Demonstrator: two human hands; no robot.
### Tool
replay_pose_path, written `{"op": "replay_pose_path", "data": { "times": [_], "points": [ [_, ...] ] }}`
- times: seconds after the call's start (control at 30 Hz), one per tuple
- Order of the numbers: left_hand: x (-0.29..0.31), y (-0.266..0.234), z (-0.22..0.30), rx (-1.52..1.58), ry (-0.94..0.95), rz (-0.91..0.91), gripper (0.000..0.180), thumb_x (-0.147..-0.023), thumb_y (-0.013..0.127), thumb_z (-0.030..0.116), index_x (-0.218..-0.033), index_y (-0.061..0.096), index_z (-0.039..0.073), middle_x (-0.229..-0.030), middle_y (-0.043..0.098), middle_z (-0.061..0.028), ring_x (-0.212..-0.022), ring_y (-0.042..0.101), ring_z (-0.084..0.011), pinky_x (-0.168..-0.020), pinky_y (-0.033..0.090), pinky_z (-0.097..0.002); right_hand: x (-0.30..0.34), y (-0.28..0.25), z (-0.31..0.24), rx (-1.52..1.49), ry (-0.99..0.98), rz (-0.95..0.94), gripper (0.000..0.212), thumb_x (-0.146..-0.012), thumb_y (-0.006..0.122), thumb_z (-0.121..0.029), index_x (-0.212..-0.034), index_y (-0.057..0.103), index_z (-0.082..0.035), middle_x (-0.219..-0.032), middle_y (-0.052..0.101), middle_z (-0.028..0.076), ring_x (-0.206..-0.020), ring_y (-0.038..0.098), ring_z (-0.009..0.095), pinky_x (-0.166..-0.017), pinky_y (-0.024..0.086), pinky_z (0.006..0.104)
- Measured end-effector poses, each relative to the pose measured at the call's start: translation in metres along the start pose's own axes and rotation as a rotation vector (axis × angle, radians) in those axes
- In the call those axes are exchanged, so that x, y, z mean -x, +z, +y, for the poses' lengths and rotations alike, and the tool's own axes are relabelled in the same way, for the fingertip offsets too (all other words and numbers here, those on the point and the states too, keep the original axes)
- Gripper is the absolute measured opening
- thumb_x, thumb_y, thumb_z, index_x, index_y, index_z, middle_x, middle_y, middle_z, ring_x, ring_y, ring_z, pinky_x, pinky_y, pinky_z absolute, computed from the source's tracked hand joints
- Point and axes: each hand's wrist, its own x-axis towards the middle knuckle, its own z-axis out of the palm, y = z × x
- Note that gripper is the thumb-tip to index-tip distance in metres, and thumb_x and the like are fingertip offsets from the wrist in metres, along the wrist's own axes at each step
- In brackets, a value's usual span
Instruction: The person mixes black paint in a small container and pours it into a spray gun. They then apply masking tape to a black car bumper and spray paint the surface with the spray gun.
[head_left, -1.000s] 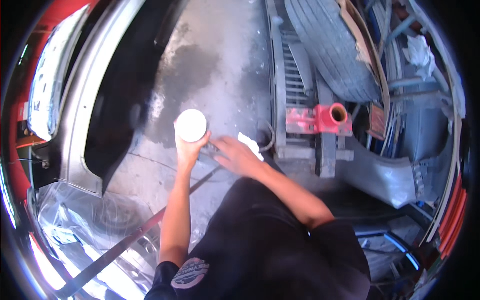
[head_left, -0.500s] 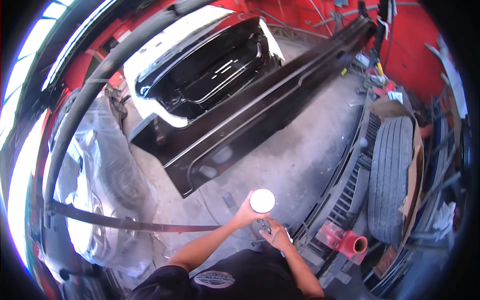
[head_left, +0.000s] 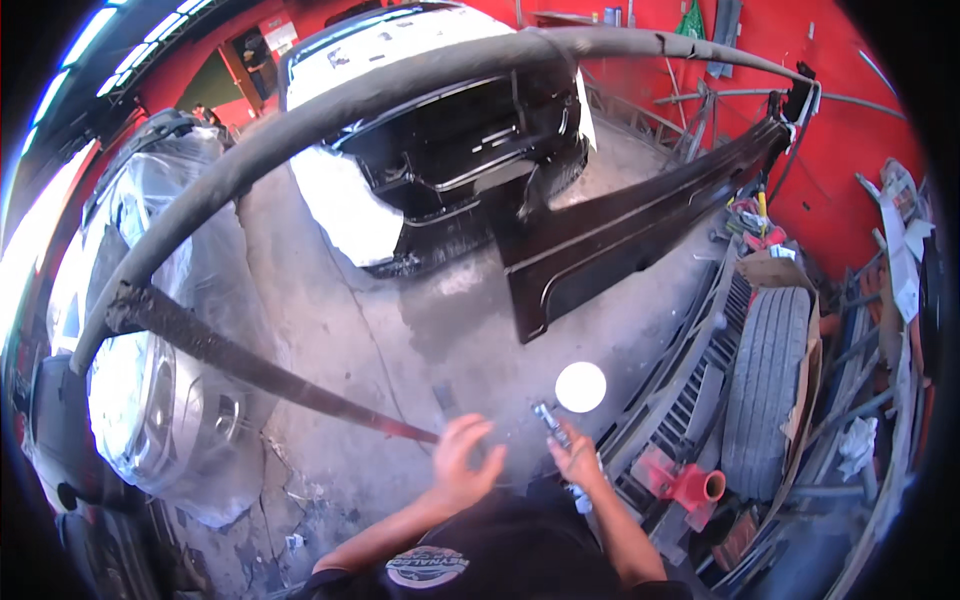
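Left hand [head_left: 465,462] spread wide, empty, over the floor [head_left: 400,340]; right hand [head_left: 577,458] grips a spray gun [head_left: 552,422], white cup [head_left: 580,387] on top; black panel [head_left: 620,240] far right

Bare concrete floor [head_left: 420,330] lies open ahead, hemmed by a black panel [head_left: 620,240] and tyre [head_left: 765,380].

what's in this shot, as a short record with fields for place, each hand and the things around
place: car body workshop with red walls and a grey concrete floor
left hand: open, fingers spread, holding nothing
right hand: gripping a small silver spray gun with a round white cup on it
ahead: long black car body panel
left: car wrapped in clear plastic sheet
right: black tyre, red jack
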Motion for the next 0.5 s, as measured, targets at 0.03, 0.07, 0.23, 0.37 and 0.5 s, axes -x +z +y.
{"op": "replay_pose_path", "data": {
  "times": [0.03, 0.07, 0.23, 0.37, 0.5],
  "points": [
    [0.004, -0.029, 0.000, -0.051, 0.103, 0.117, 0.054, -0.082, 0.079, 0.004, -0.129, 0.055, -0.003, -0.118, 0.063, -0.0226, -0.110, 0.063, -0.0343, -0.105, 0.044, -0.0480, 0.002, -0.009, -0.010, -0.016, -0.020, 0.011, 0.050, -0.097, 0.069, -0.023, -0.139, 0.060, 0.001, -0.129, 0.067, 0.031, -0.119, 0.066, 0.046, -0.102, 0.053, 0.0468],
    [0.008, -0.050, -0.014, 0.048, 0.228, 0.335, 0.049, -0.083, 0.073, -0.002, -0.127, 0.051, -0.001, -0.120, 0.058, -0.0212, -0.108, 0.059, -0.0333, -0.104, 0.042, -0.0481, 0.002, -0.011, -0.010, 0.034, -0.064, 0.042, 0.048, -0.096, 0.069, -0.022, -0.138, 0.060, 0.001, -0.125, 0.069, 0.031, -0.118, 0.067, 0.046, -0.101, 0.053, 0.0458],
    [-0.031, -0.111, -0.048, -0.248, -0.111, 0.862, 0.077, -0.091, 0.075, -0.003, -0.152, 0.029, 0.001, -0.149, 0.044, -0.0225, -0.134, 0.050, -0.0307, -0.114, 0.039, -0.0480, -0.010, -0.033, -0.020, -0.274, 0.151, 0.066, 0.037, -0.099, 0.069, -0.019, -0.131, 0.065, 0.001, -0.077, 0.069, 0.005, -0.065, 0.063, 0.013, -0.060, 0.051, 0.0340],
    [-0.039, -0.105, -0.087, 0.382, -0.412, 0.769, 0.031, -0.094, 0.074, 0.003, -0.118, 0.055, -0.004, -0.092, 0.064, -0.0134, -0.081, 0.065, -0.0211, -0.075, 0.055, -0.0352, -0.035, -0.040, -0.024, -0.236, 0.048, 0.060, 0.035, -0.101, 0.069, -0.025, -0.125, 0.068, 0.000, -0.069, 0.059, 0.000, -0.056, 0.055, 0.009, -0.052, 0.045, 0.0288],
    [-0.044, -0.097, -0.094, 0.424, -0.383, 0.918, 0.023, -0.092, 0.074, 0.001, -0.077, 0.056, 0.002, -0.062, 0.056, -0.0074, -0.049, 0.052, -0.0156, -0.049, 0.046, -0.0306, -0.054, -0.046, -0.029, -0.229, 0.091, 0.004, 0.032, -0.101, 0.069, -0.026, -0.120, 0.069, 0.000, -0.070, 0.061, 0.002, -0.058, 0.058, 0.011, -0.053, 0.046, 0.0298]
  ]
}}
